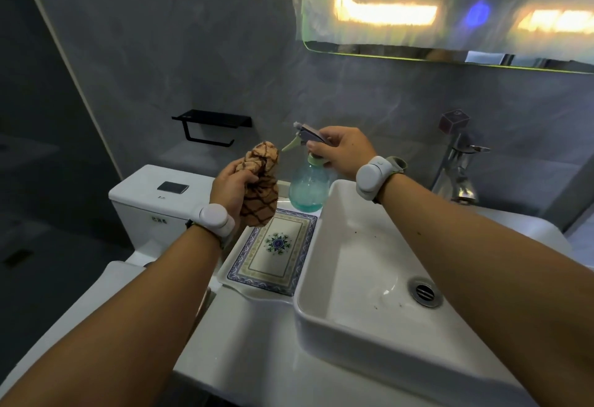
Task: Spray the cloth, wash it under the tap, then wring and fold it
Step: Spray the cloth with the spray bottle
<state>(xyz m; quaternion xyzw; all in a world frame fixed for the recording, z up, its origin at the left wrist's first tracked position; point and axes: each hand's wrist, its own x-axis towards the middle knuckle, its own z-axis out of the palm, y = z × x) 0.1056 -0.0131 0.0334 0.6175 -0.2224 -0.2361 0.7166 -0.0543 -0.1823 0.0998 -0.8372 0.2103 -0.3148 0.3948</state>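
A bunched tan cloth (261,188) with dark brown lines hangs from my left hand (229,183), which grips it above the patterned tray. My right hand (342,149) holds the head of a translucent green spray bottle (308,188); its nozzle points left at the cloth, a short gap away. The bottle hangs just above the counter's back edge, left of the white basin (350,246). The chrome tap (458,168) stands at the basin's far right, with no water running.
A rectangular tray (273,249) with a blue floral pattern lies on the counter left of the basin. A white toilet cistern (151,194) stands further left, with a black paper holder (210,125) on the wall above. A lit mirror (450,14) hangs overhead.
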